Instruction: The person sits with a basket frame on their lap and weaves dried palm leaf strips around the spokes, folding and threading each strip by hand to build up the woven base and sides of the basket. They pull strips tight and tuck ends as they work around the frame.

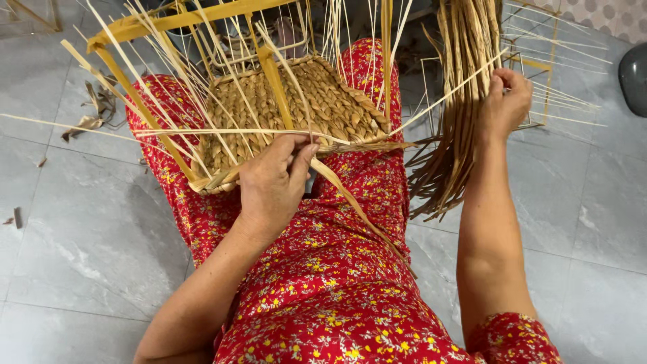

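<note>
A half-woven straw basket [303, 111] with a braided base lies on my lap, over a yellow frame [145, 108] with several thin pale spokes sticking out. My left hand [273, 182] presses on the basket's near rim and pinches a flat straw strand [357, 202] that trails down across my red flowered dress. My right hand [504, 101] is raised to the right, fingers closed on a hanging bundle of dried straw [458, 101] whose loose ends fan out below it.
Grey tiled floor [81, 243] surrounds me. Scraps of dried leaf [91, 114] lie at the left. Another wire frame with pale spokes [546, 74] stands behind the bundle. A dark rounded object [633, 77] sits at the right edge.
</note>
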